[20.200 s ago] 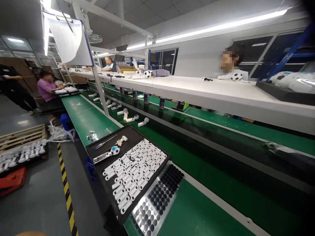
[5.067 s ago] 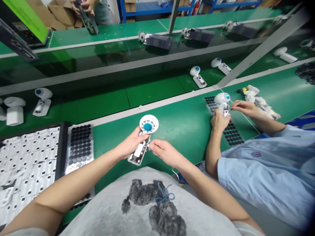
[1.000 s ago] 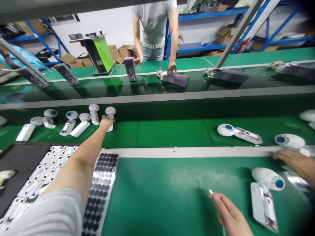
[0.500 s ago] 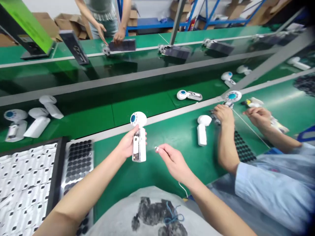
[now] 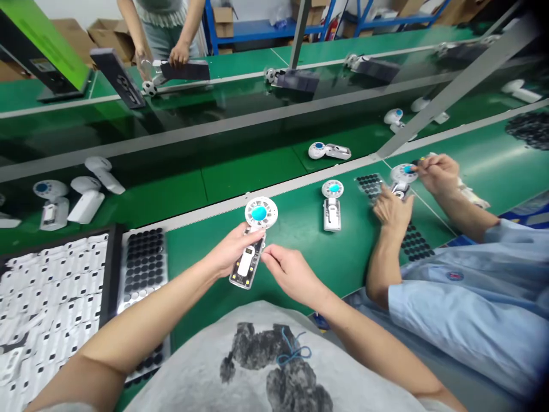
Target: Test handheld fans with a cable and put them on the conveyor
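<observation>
My left hand [image 5: 234,247] is wrapped round the handle of a white handheld fan [image 5: 261,213] with a round head and a bright blue centre. The fan's clear-fronted handle faces me, tilted, with a white inner part and small yellowish spots showing. My right hand [image 5: 288,269] is closed in a pinch against the handle's right side, just below the head. The small plug seen in its fingertips earlier is hidden by them now. Another white fan [image 5: 331,213] lies face up to the right.
At left are a black-edged tray [image 5: 109,274] of white parts and a sheet of black discs [image 5: 146,260]. Several fans [image 5: 88,200] lie on the belt [image 5: 223,174] ahead. At right, a co-worker's hands [image 5: 392,212] hold a fan; another person stands across the line.
The fan in my left hand has turned its blue centre and clear front towards me. My right hand has moved left, up against its side. The loose fan at right now shows its front.
</observation>
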### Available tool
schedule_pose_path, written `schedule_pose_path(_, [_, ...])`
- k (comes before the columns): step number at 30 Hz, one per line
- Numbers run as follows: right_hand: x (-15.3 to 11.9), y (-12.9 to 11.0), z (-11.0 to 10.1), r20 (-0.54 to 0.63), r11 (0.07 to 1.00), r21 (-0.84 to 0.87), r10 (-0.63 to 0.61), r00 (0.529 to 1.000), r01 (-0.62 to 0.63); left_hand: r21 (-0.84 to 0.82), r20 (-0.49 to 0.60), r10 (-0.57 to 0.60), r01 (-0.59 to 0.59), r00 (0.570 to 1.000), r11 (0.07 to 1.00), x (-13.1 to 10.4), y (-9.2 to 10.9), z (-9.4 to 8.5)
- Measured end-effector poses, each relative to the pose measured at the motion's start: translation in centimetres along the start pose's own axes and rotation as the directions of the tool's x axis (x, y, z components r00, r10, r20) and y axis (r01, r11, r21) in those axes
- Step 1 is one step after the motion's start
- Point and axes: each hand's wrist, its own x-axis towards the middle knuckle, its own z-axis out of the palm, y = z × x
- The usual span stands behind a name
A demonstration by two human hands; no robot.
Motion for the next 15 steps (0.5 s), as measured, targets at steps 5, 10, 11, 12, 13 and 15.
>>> schedule_pose_path(5, [0.1, 0.2, 0.7, 0.009, 0.999, 0.033, 0.015, 1.0, -0.015, 0.011, -0.044, -0.038, 0.039, 0.998, 0.999, -0.3, -0.3, 0.6])
schedule_pose_path(10, [0.6, 1.0, 0.4, 0.025, 0.998, 0.045, 0.05, 0.998, -0.051, 0.026, -0.057, -0.029, 0.03, 0.998, 0.999, 0.2, -0.6, 0.1])
schedule_pose_path(11, [0.5, 1.5, -0.1, 0.023, 0.997, 0.046, 0.066, 0.998, -0.067, 0.029, -0.069, -0.014, 0.016, 0.998, 0.999, 0.7, -0.5, -0.4])
schedule_pose_path(12, [0.3, 2.1, -0.8, 0.006, 0.995, 0.047, 0.093, 0.996, -0.093, 0.029, -0.093, 0.009, -0.007, 0.996, 1.0, 1.4, -0.4, -1.1])
schedule_pose_path(13, [0.0, 2.8, -1.5, -0.03, 0.991, 0.05, 0.128, 0.991, -0.126, 0.027, -0.129, 0.041, -0.038, 0.991, 0.999, 2.3, -0.3, -1.7])
schedule_pose_path(15, [-0.7, 4.5, -2.8, -0.147, 0.973, 0.083, 0.226, 0.963, -0.215, 0.021, -0.206, 0.106, -0.104, 0.973, 0.994, 4.4, 0.0, -2.8])
